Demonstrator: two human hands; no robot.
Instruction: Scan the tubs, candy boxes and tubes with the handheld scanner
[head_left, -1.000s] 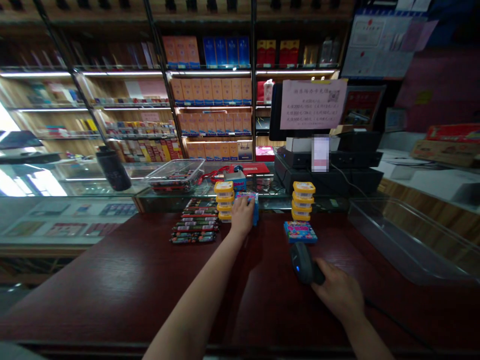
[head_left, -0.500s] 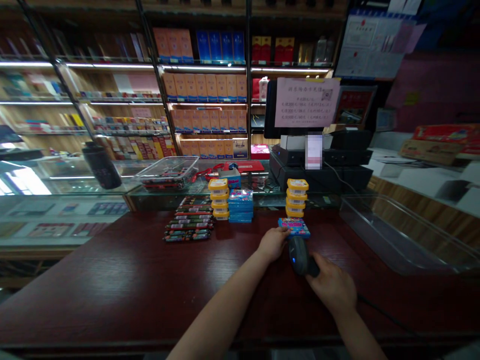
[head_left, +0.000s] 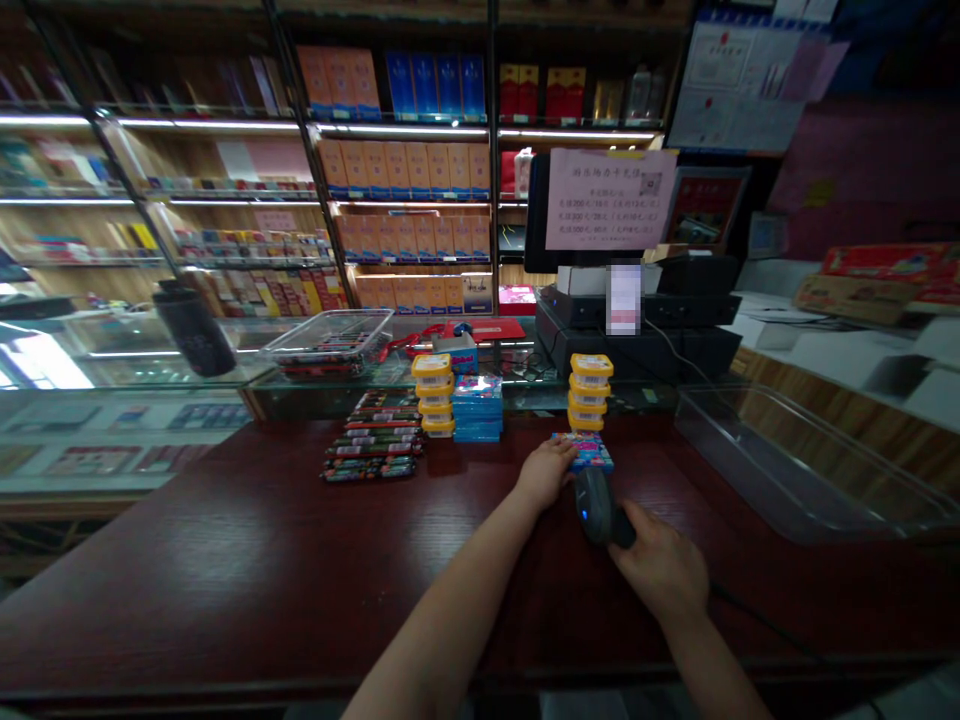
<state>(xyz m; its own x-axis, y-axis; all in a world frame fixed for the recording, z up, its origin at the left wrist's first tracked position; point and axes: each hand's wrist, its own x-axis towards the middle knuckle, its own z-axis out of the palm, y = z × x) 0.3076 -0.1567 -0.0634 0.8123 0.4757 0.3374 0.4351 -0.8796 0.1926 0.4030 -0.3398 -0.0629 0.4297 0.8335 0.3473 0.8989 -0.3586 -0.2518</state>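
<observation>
Head view: right hand (head_left: 664, 562) wrapped round a scanner (head_left: 595, 508), left hand (head_left: 547, 472) touching a blue box (head_left: 596, 455) on the tabletop (head_left: 285, 580) — clamped or resting, I cannot tell — before yellow tubs (head_left: 590, 393). Likely scanning; the next move calls for steady aim.

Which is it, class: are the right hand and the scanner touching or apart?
Touching. The head view shows the right hand gripping the scanner by its handle.

Dark-red counter (head_left: 225, 560) — on it, slim sticks (head_left: 375, 443), yellow tubs (head_left: 590, 390), blue packets (head_left: 478, 410), clear tray (head_left: 795, 480)
</observation>
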